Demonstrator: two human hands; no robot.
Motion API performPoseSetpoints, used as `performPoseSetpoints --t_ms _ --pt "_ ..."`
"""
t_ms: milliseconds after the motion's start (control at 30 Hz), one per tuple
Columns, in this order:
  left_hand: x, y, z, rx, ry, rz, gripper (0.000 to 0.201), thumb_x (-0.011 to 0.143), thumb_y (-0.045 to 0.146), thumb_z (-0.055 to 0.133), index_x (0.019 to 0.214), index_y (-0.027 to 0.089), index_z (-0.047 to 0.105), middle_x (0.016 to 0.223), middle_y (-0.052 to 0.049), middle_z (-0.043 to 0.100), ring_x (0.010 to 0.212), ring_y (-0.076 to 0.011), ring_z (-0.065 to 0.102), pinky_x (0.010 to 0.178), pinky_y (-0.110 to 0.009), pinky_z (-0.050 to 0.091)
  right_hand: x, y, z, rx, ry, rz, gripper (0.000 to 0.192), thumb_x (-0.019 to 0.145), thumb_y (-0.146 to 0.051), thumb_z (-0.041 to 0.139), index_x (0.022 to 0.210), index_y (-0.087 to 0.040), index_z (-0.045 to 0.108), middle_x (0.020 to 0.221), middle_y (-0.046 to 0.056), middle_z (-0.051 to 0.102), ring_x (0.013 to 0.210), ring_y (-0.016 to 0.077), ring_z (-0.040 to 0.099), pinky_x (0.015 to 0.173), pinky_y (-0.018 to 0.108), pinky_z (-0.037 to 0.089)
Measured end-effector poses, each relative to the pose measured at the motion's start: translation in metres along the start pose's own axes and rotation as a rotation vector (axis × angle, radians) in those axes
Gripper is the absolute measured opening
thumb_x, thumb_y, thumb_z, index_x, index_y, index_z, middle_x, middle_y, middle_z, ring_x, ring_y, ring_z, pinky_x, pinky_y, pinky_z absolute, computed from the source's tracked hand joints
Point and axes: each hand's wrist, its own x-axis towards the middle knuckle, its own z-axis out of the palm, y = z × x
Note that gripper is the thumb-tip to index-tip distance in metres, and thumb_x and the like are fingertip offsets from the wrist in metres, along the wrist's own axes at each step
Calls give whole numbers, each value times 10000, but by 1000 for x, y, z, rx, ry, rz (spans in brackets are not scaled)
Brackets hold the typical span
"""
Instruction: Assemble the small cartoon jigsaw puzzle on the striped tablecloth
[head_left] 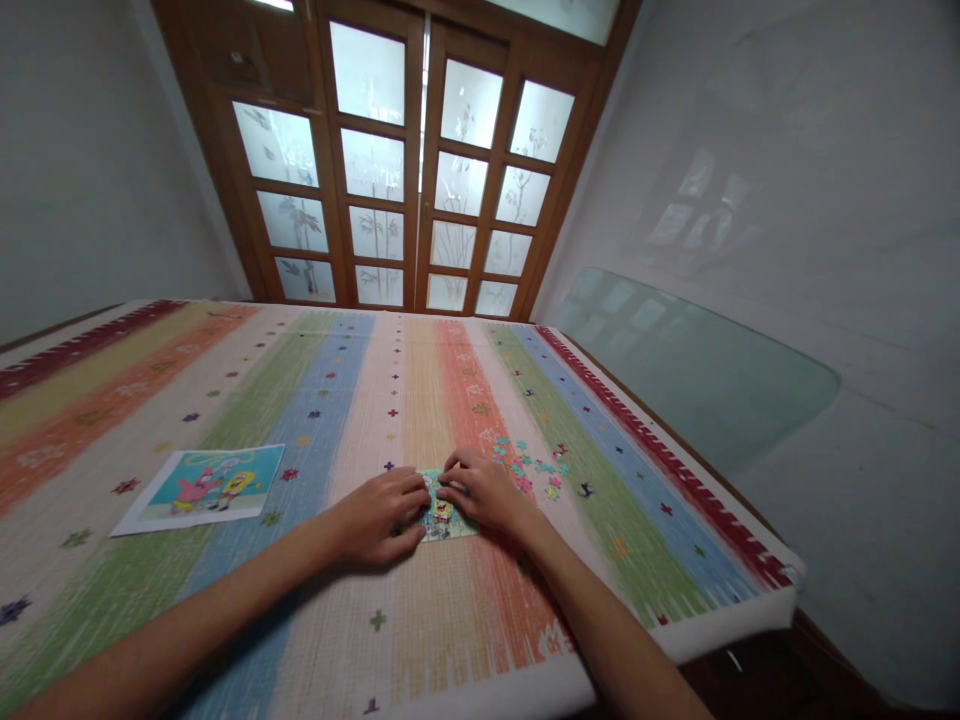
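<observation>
A small, partly assembled jigsaw puzzle (444, 518) with a yellow cartoon figure lies flat on the striped cloth between my hands. My left hand (384, 515) grips its left side, fingers bent and thumb near the lower edge. From the upper right, my right hand (481, 490) reaches over the puzzle with its fingers drawn together at the top; whatever is between the fingertips is hidden. Loose puzzle pieces (541, 467), mostly teal and pink, lie scattered just right of my right hand. Both hands cover parts of the puzzle.
A picture sheet (206, 488) with pink and yellow cartoon characters lies to the left. The striped cloth (442, 610) covers a wide bed-like surface. A glass panel (697, 370) leans by the right wall. Wooden doors (420, 215) with frosted panes stand beyond.
</observation>
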Motion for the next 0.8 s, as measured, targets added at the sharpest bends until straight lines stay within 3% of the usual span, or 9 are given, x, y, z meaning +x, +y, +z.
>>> performPoseSetpoints --t_ms 533,800 --pt "-10 -2 9 1 32 -56 154 959 249 524 1068 212 627 1016 -85 674 960 -250 615 884 -417 536 0 -4 2 27 32 42 118 974 -206 666 912 -191 765 975 68 678 876 175 620 763 282 466" --pt "-16 -6 9 -2 35 -44 221 964 309 571 1136 198 652 1117 -110 697 1022 -270 644 964 -467 520 2 2 8 91 77 82 47 909 -228 755 888 -188 769 934 60 682 910 204 618 813 323 453"
